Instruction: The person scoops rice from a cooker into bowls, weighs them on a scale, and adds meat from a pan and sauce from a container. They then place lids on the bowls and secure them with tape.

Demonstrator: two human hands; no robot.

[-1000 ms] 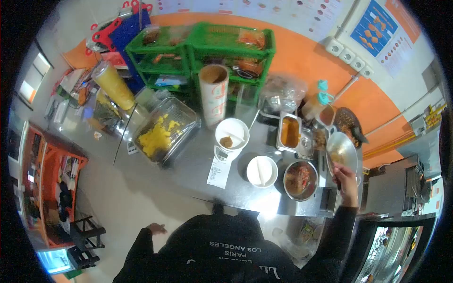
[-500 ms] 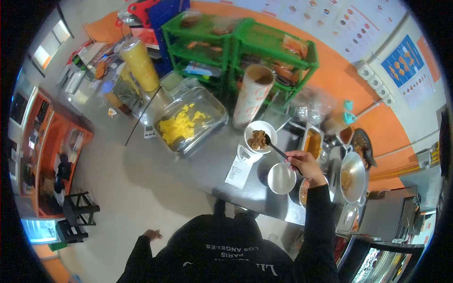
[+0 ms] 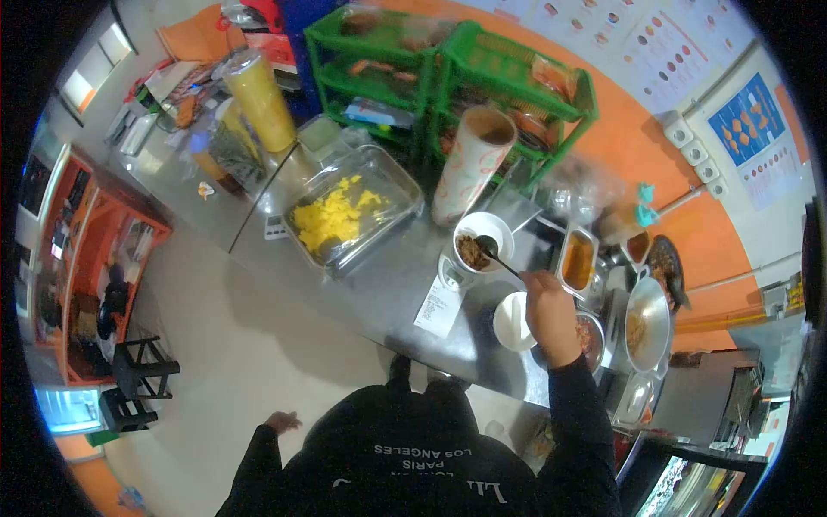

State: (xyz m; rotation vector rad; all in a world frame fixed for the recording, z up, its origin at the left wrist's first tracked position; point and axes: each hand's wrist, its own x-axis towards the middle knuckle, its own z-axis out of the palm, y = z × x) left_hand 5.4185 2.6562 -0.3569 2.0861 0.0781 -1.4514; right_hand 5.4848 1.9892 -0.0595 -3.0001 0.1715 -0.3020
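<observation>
My right hand is closed around the handle of a black spoon. The spoon's head rests in a white bowl, on brown shredded food that looks like cooked meat. This bowl appears to stand on a small white kitchen scale, with a printed receipt at its near side. Just under my right hand is a second white bowl, partly covered by the hand. My left hand hangs away from the table at my side, holding nothing, its fingers apart.
A clear tray of yellow scrambled egg is left of the bowl. Behind stand a patterned paper roll and green racks. To the right are an orange sauce container and a large metal pan. Dark stools stand at left.
My right hand has turned over the spoon, and the spoon's head now lies lower, over the brown food. The view has shifted slightly. My left hand stays at my side.
</observation>
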